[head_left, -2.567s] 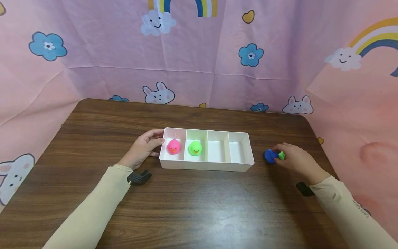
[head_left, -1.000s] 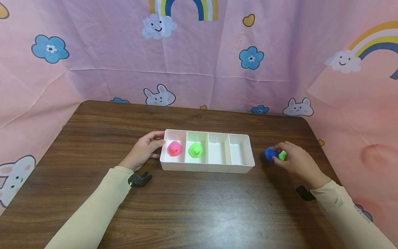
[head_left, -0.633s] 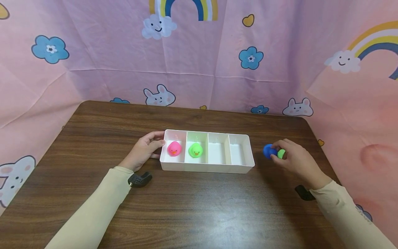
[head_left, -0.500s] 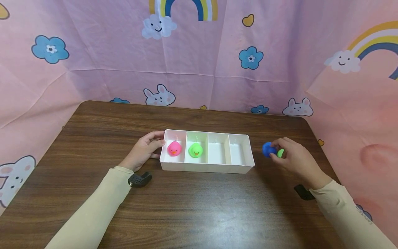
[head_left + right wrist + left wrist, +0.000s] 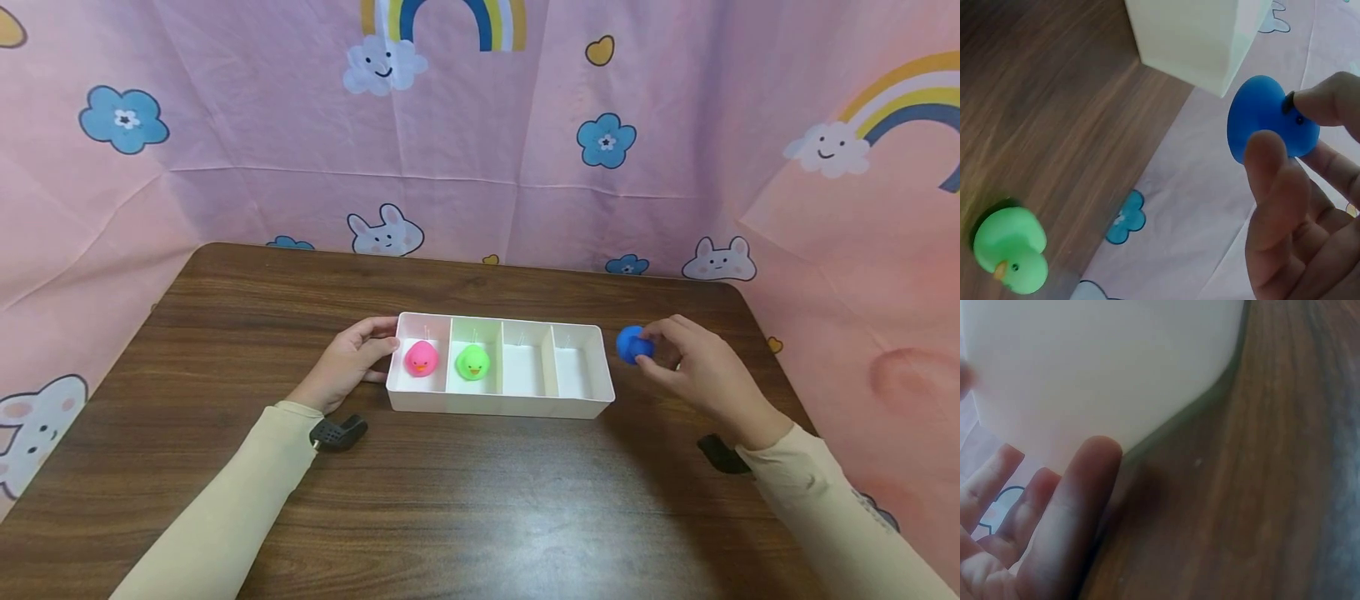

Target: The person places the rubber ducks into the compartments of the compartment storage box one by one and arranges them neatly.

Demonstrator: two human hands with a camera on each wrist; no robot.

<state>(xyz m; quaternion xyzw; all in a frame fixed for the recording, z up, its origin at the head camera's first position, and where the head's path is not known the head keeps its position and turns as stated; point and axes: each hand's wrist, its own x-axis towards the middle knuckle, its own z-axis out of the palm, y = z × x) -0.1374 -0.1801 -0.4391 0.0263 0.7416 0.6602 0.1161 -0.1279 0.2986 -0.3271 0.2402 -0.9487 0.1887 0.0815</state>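
Note:
My left hand (image 5: 347,360) holds the left end of a white four-compartment box (image 5: 495,403), thumb at the rim and fingers against the end wall. A pink toy duck (image 5: 421,358) sits in the leftmost compartment, a green toy duck (image 5: 472,362) in the one beside it. Just right of the box, my right hand (image 5: 701,367) pinches a blue toy duck (image 5: 1260,119) between thumb and fingertips, raised off the table. Another green duck (image 5: 1013,244) lies on the table, mostly hidden under the right hand in the head view.
The brown wooden table (image 5: 420,500) carries the box near its middle. A pink and lilac cloth (image 5: 480,125) with rainbows, flowers and rabbits hangs behind the table and along its sides. Dark wrist devices (image 5: 339,432) sit on both wrists.
My right hand has lifted the blue duck and carried it left and away from me toward the box's right end. The left hand and the box stay in place.

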